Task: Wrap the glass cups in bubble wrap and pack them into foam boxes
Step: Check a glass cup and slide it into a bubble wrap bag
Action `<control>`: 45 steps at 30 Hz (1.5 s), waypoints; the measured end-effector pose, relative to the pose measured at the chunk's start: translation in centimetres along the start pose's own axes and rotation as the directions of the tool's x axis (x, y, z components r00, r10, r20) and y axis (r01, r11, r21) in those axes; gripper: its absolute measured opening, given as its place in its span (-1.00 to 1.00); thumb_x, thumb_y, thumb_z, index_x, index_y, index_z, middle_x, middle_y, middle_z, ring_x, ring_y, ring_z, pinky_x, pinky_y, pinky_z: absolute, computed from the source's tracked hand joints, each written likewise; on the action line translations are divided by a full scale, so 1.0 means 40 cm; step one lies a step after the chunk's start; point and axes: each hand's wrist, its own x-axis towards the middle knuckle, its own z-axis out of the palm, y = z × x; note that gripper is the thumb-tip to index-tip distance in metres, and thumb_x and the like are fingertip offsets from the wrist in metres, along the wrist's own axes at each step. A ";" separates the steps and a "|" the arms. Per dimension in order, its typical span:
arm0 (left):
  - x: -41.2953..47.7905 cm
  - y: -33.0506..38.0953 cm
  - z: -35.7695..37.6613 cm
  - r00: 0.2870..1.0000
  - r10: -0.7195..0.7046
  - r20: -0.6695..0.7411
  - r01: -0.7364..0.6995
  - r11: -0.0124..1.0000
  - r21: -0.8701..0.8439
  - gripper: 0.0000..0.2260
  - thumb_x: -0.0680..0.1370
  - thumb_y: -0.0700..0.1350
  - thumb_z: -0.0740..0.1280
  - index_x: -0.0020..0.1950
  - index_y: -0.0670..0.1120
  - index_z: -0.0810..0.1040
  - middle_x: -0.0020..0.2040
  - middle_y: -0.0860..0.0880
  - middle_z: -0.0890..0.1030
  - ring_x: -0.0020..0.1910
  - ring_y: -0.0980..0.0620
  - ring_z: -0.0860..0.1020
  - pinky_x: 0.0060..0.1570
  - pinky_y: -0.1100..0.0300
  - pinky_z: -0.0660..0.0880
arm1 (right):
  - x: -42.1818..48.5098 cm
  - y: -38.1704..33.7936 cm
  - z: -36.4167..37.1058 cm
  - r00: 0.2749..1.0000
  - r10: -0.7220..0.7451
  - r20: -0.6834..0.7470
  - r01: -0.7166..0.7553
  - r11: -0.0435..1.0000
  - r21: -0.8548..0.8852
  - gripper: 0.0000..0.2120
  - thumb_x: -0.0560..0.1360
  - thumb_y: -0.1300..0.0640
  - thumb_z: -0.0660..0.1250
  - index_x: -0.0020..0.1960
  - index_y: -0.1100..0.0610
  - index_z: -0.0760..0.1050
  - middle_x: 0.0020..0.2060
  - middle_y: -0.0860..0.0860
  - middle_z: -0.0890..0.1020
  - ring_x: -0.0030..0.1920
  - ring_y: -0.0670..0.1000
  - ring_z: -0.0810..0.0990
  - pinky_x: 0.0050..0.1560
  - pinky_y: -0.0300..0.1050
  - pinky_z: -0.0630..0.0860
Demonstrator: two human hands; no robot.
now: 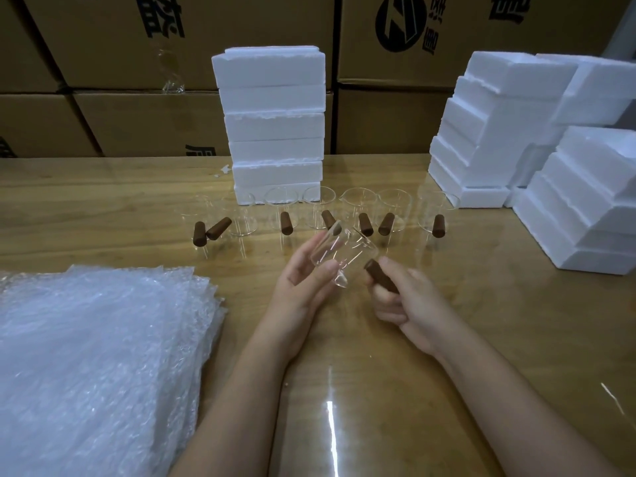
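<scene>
Presently, in the head view, the left hand [303,275] is cradling the clear body of a glass cup [339,259], thumb and fingers curving loosely round it. The right hand [409,304] is pinching the cup's brown wooden handle [380,277] between thumb and curled fingers. The cup is tilting onto its side just above the wooden table [481,339], at the centre of the view.

The stack of bubble wrap sheets [96,356] is lying at 8 o'clock from the hands, near but apart from them. A row of glass cups [358,210] is standing at 12 o'clock, in front of a tower of foam boxes [275,125]. Further foam box stacks [509,132] are sitting at 2 o'clock, and cardboard cartons [172,46] are lining the back.

The step in hand is judged to be carrying the cup to the wrap.
- The left hand should be bearing the glass body, so that the handle joint is not taking the load.
- The cup should be going down on its side near one edge of the top sheet only.
- The rolled wrap should be covering the handle as well as the rim.
</scene>
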 end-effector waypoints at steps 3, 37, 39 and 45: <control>0.001 0.003 -0.004 0.999 -0.012 0.035 0.014 0.998 -0.061 -0.59 0.41 -0.16 0.36 0.25 0.04 0.51 0.26 -0.05 0.58 0.30 -0.14 0.48 0.21 0.07 0.50 | -0.014 -0.014 0.009 0.942 0.165 0.291 -0.273 0.882 0.385 -0.72 0.53 -0.01 0.19 -0.24 0.16 0.47 -0.58 -0.11 0.12 -0.58 -0.15 0.05 -0.64 -0.35 0.08; 0.003 -0.024 0.008 0.986 0.016 -0.163 0.001 0.994 0.105 -0.57 0.35 -0.05 0.47 0.18 -0.05 0.50 0.16 -0.12 0.57 0.06 -0.12 0.63 -0.15 0.09 0.60 | -0.036 0.027 0.076 0.824 -0.567 0.021 -0.006 -0.045 -0.999 -0.81 0.47 0.11 0.40 -0.08 0.23 0.48 -0.29 0.12 0.59 -0.26 0.18 0.60 -0.42 -0.10 0.30; 0.004 -0.021 0.004 0.992 0.001 -0.128 0.013 0.994 0.108 -0.61 0.35 -0.05 0.47 0.16 0.02 0.54 0.15 -0.10 0.58 0.01 -0.06 0.64 -0.15 0.12 0.60 | -0.035 0.036 0.063 0.895 -0.440 -0.070 -0.044 0.069 -0.997 -0.77 0.60 0.00 0.18 0.07 0.17 0.40 -0.19 0.10 0.61 -0.15 0.18 0.59 -0.32 -0.08 0.22; 0.008 -0.008 -0.005 0.997 -0.021 -0.076 0.019 1.000 -0.019 -0.60 0.38 -0.04 0.44 0.21 0.05 0.54 0.13 -0.04 0.64 0.00 -0.02 0.64 -0.16 0.21 0.56 | -0.042 0.024 0.081 0.971 -0.227 -0.068 0.103 0.664 -0.740 -0.83 0.60 0.02 0.18 0.07 0.04 0.50 -0.33 -0.10 0.58 -0.32 -0.09 0.53 -0.26 -0.09 0.45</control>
